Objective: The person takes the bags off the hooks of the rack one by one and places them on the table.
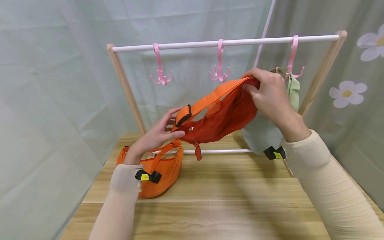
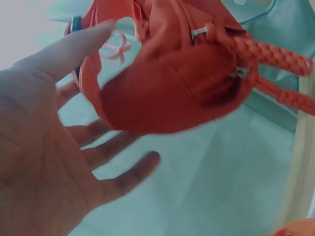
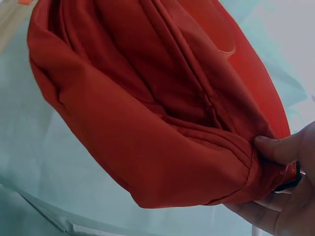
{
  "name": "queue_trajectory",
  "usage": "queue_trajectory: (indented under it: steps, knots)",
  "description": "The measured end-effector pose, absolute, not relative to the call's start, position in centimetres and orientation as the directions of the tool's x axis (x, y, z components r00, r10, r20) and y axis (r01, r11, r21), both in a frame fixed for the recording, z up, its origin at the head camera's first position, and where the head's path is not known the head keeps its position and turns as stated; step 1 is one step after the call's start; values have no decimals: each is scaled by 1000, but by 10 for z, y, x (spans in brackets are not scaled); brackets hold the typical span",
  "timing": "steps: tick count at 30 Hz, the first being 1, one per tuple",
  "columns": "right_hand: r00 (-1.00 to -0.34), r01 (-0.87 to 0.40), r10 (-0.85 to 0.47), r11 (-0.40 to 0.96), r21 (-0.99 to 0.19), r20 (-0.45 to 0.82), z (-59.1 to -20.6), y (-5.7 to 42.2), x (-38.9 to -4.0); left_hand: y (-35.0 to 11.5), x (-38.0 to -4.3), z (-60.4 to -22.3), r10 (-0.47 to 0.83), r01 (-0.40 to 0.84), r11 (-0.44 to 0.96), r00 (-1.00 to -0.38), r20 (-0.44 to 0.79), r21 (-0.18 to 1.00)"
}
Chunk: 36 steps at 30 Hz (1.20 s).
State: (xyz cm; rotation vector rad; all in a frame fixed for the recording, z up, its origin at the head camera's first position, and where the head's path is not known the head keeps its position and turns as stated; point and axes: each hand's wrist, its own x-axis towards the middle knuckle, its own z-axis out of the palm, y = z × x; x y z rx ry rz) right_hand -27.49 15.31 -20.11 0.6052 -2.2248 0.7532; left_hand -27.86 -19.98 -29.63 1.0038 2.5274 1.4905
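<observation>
A red-orange sling bag (image 1: 216, 124) is held up in front of the rack, its wide strap on top with a black buckle (image 1: 183, 116). My right hand (image 1: 271, 95) pinches the bag's upper right end between thumb and fingers. At the lower left end is my left hand (image 1: 154, 135), thumb in front and fingers behind. In the left wrist view those fingers (image 2: 125, 179) are spread and fairly straight beside the bag. A braided zipper pull (image 1: 198, 151) dangles below it. The right wrist view shows the bag's folded, slack body (image 3: 147, 142).
Pink hooks (image 1: 220, 68) hang from a white rail (image 1: 192, 44) on wooden posts. A pale green bag (image 1: 264, 133) hangs at the right, partly behind my right hand. Another orange bag (image 1: 165, 173) lies on the wooden table (image 1: 210, 186), behind my left wrist.
</observation>
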Motion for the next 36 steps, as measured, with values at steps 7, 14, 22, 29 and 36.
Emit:
queue_trajectory:
  steps: [7, 14, 22, 29, 36]
  knots:
    - [-692, -568, -155, 719, -400, 705, -202, 162, -271, -197, -275, -324, 517, 446, 292, -818, 253, 846]
    - [-748, -541, -54, 628, -560, 662, -224, 180, -267, -195, -266, -327, 325, 497, 178, -844, 426, 849]
    - [-800, -491, 35, 535, -688, 598, -276, 189, -253, -191, -253, -326, 194, 547, 128, -832, 520, 828]
    - [-841, -418, 89, 518, -746, 533, -314, 191, -238, -189, -246, -328, 161, 557, 136, -829, 536, 820]
    - [-871, -389, 113, 434, -813, 478, -333, 191, -236, -186, -246, -339, 109, 527, 134, -850, 516, 839]
